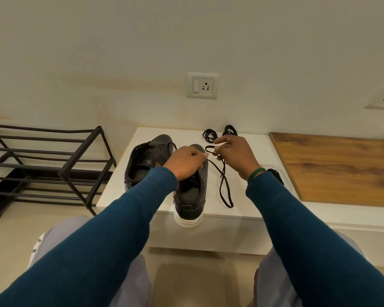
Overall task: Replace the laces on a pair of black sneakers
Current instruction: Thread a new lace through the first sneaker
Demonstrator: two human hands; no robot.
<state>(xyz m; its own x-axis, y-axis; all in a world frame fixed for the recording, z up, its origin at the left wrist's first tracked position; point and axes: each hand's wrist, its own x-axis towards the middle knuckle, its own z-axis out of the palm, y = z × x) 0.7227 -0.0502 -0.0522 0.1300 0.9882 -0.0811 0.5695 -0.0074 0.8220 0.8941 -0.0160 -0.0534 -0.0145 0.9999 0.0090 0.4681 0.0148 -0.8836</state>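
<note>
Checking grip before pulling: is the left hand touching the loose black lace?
Touching. Head view: the left hand's fingers pinch the lace above the nearer sneaker.

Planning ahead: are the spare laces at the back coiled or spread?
Coiled: two small black bundles on the white table, beyond the right hand.

The left hand [187,161], pinching a thin black lace [224,180], covers the eyelets of the nearer white-soled black sneaker [192,196]. The right hand [235,156], holding that lace, hides part of the coiled black spare laces [208,135]. On the farther black sneaker [140,151], the insole print [147,162] is unreadably small.
</note>
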